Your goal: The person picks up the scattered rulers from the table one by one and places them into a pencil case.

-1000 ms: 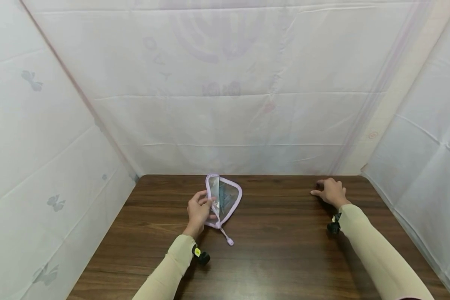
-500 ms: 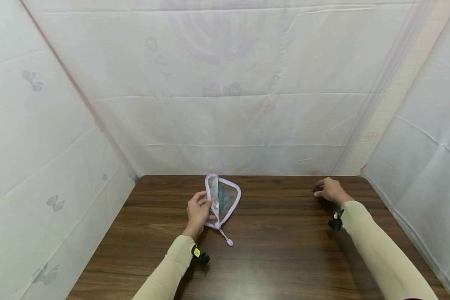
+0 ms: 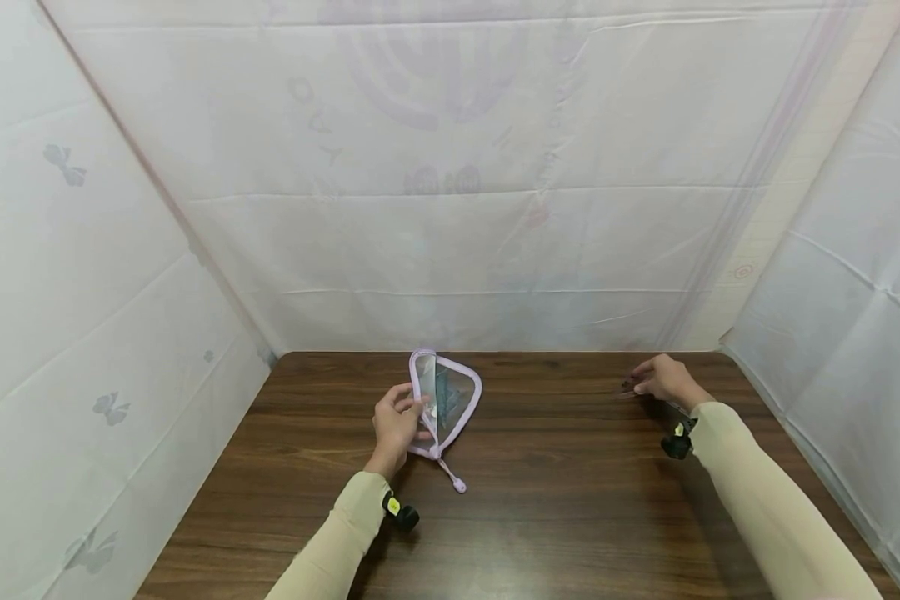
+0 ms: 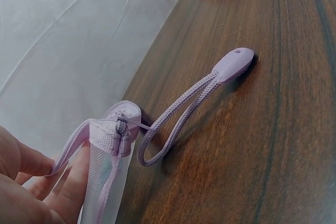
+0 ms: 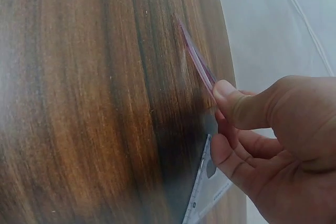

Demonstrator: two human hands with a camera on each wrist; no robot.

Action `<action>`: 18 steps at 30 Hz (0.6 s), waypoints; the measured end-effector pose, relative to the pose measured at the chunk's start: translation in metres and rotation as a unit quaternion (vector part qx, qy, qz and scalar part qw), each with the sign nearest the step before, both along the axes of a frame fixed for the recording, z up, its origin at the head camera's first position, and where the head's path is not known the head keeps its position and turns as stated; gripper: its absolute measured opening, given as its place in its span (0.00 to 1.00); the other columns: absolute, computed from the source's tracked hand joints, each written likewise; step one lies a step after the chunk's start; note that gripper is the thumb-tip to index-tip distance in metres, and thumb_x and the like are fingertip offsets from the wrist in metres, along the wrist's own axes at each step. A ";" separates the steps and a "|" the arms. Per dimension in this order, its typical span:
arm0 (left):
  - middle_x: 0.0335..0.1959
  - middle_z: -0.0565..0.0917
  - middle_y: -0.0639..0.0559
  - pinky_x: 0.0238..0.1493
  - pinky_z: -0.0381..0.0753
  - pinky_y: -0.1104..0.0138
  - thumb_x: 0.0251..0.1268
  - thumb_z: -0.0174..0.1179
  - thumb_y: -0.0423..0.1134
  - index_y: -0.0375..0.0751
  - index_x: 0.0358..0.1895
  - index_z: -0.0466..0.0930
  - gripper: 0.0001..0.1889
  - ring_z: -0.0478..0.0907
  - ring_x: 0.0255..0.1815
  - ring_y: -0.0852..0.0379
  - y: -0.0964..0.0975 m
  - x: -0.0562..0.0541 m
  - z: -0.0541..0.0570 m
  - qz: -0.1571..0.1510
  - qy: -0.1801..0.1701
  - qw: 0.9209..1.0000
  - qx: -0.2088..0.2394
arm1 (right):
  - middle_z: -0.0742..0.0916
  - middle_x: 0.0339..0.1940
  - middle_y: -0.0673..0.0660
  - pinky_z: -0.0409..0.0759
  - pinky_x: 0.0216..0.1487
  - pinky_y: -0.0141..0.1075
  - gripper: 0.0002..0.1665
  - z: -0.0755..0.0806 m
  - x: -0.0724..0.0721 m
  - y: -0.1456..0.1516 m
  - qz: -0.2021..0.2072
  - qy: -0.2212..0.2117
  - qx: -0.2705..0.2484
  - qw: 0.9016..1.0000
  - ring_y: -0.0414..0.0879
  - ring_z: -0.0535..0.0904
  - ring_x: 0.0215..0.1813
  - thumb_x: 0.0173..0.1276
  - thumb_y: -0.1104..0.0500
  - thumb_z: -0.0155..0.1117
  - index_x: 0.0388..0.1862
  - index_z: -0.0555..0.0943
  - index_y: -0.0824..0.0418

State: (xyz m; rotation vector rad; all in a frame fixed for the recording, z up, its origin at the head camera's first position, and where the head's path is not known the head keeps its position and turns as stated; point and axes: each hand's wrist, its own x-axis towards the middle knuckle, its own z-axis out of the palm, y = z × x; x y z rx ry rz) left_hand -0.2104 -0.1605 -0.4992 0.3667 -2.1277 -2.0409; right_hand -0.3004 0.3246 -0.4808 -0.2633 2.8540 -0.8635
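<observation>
In the head view my left hand (image 3: 397, 425) grips a lilac-edged mesh zip pouch (image 3: 459, 408) by its left side, with its mouth parted. Something bluish (image 3: 442, 392) shows through the mesh. The left wrist view has the pouch's zip end (image 4: 113, 135) beside the fingers and a lilac cord pull (image 4: 233, 65) hanging off it. At the far right of the table, my right hand (image 3: 666, 382) pinches a thin clear plastic piece (image 5: 197, 59) with a pinkish edge between thumb and fingers. Below it, at the lower fingertips, is a clear set square (image 5: 210, 190) with scale marks.
A dark wood-grain table (image 3: 540, 500) runs up to white sheeting (image 3: 450, 250) at the back. More sheeting hangs on the left (image 3: 105, 333) and right (image 3: 870, 333). Each wrist wears a small black camera.
My right hand has drawn slightly right and toward me, and the clear piece now shows at its fingertips. The left hand and pouch have stayed almost still.
</observation>
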 end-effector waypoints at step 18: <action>0.48 0.88 0.37 0.23 0.91 0.54 0.72 0.61 0.26 0.39 0.61 0.78 0.18 0.85 0.32 0.52 0.001 0.000 0.001 0.000 -0.007 1.000 -0.004 | 0.87 0.45 0.74 0.92 0.35 0.42 0.21 0.003 0.009 0.000 -0.040 0.017 -0.095 0.994 0.53 0.88 0.34 0.73 0.71 0.63 0.62 0.78 0.77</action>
